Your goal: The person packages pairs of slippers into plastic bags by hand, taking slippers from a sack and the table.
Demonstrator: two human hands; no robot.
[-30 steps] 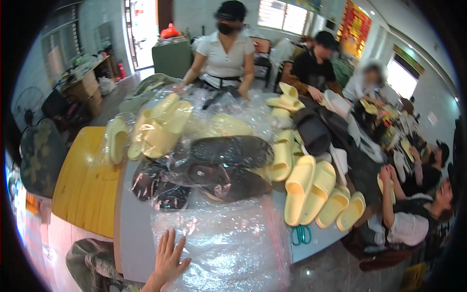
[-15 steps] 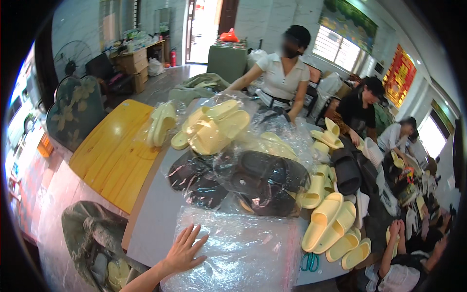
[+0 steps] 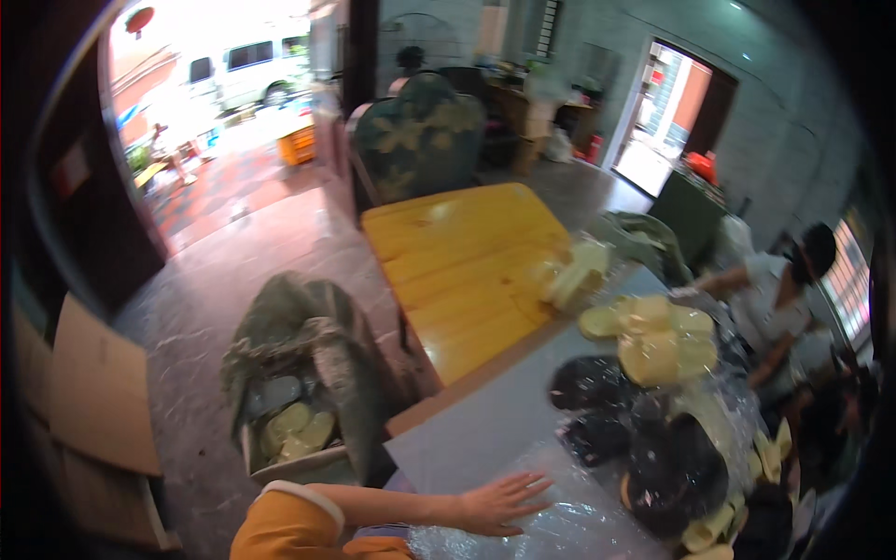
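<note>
My left hand [image 3: 499,502] lies flat with its fingers spread on a pile of clear plastic bags [image 3: 569,527] at the near edge of the grey table [image 3: 485,425]. The forearm reaches in from the lower left, out of an orange sleeve [image 3: 280,527]. It holds nothing. Just beyond the hand lie bagged black slippers [image 3: 672,467], and farther back bagged pale yellow slippers [image 3: 663,345]. My right hand is out of the picture.
A yellow wooden table [image 3: 457,261] adjoins the grey one. On the floor to the left stands an open sack [image 3: 299,373] with pale green slippers in it, and flat cardboard [image 3: 93,392] lies farther left. A person in a white top [image 3: 775,299] works across the table.
The view has swung sharply to the left, so the slippers and the people now sit at the right edge. My left hand has stayed spread on the plastic bags.
</note>
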